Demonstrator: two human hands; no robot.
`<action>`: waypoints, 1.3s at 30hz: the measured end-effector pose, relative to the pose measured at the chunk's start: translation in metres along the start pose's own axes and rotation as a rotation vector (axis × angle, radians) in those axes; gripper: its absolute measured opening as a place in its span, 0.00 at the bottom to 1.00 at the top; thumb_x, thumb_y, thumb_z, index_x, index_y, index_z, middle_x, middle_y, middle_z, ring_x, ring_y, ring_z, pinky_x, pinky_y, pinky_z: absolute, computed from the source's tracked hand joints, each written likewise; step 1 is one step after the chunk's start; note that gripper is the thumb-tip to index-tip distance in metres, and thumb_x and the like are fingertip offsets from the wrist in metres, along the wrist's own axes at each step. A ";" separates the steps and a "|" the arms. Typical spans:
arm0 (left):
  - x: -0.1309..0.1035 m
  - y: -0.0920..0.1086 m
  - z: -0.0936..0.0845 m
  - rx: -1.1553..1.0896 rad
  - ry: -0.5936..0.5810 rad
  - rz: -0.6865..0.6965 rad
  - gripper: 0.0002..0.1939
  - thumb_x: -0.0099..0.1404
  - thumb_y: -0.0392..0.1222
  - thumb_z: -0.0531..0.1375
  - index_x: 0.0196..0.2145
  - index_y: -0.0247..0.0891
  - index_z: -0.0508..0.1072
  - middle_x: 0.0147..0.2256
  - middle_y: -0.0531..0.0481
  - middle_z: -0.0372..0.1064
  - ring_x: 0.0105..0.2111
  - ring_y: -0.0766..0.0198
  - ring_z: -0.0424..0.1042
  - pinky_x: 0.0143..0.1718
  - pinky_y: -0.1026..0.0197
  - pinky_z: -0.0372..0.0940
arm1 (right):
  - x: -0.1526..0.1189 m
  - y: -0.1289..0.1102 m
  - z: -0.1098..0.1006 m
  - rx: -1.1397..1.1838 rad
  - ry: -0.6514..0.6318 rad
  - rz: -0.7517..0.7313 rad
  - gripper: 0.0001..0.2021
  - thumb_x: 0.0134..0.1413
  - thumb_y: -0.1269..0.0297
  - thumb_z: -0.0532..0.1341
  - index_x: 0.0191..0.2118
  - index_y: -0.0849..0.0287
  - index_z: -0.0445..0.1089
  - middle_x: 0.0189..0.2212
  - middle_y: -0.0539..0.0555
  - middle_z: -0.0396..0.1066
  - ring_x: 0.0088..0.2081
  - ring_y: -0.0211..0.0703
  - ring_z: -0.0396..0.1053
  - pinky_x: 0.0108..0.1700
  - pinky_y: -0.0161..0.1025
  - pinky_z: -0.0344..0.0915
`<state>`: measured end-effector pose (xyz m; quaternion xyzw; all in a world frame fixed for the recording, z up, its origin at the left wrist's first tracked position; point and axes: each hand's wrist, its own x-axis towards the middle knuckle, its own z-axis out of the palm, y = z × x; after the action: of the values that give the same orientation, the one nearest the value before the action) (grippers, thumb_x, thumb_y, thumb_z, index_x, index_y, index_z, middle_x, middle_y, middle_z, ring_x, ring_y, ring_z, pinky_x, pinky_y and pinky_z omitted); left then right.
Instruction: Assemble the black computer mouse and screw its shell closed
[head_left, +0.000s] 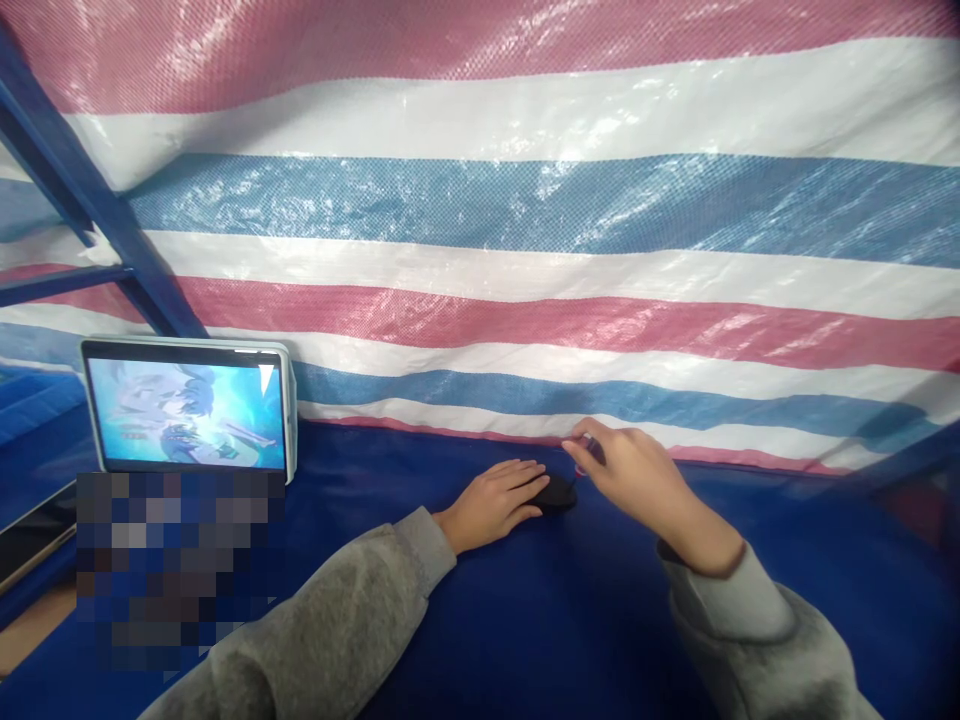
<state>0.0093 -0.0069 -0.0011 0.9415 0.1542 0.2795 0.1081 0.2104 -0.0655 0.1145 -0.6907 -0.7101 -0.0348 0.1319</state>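
A black computer mouse (556, 491) lies on the dark blue surface, partly covered by fingers. My left hand (495, 505) is laid over its left end, fingers reaching across and gripping it against the surface. Pinched in my right hand (626, 465) is a small screwdriver (579, 468) with a bit of red showing; most of its handle is hidden by the fingers. Its thin shaft points down at the right end of the mouse, and whether the tip touches cannot be made out.
On the left a tablet (187, 410) in a pale case stands upright with a bright animated picture. Behind the hands hangs a red, white and blue striped plastic sheet (480, 200). A blue metal frame (112, 210) rises at left, above a dark phone-like object (37, 535).
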 end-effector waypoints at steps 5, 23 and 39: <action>-0.001 0.000 0.000 -0.019 -0.042 -0.030 0.26 0.69 0.45 0.58 0.62 0.38 0.60 0.61 0.41 0.59 0.62 0.54 0.59 0.64 0.48 0.56 | -0.005 0.005 -0.019 0.104 -0.035 0.008 0.11 0.59 0.60 0.54 0.37 0.54 0.73 0.30 0.52 0.78 0.32 0.46 0.74 0.35 0.39 0.62; 0.002 -0.004 -0.009 -0.355 0.106 -0.287 0.15 0.70 0.42 0.57 0.53 0.43 0.65 0.49 0.47 0.68 0.49 0.59 0.69 0.54 0.56 0.64 | -0.048 -0.006 0.051 0.212 -0.425 -0.309 0.10 0.47 0.74 0.61 0.35 0.53 0.75 0.35 0.52 0.76 0.38 0.47 0.72 0.40 0.42 0.66; 0.006 -0.006 -0.004 -0.154 -0.044 -0.396 0.16 0.74 0.48 0.49 0.55 0.48 0.68 0.47 0.50 0.68 0.48 0.59 0.66 0.52 0.51 0.60 | -0.055 0.004 0.118 0.525 0.121 0.002 0.26 0.58 0.56 0.58 0.61 0.55 0.61 0.57 0.59 0.65 0.57 0.52 0.63 0.59 0.52 0.60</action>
<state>0.0102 0.0009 0.0032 0.8878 0.3117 0.2430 0.2359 0.1987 -0.0911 -0.0127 -0.6303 -0.6849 0.1094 0.3489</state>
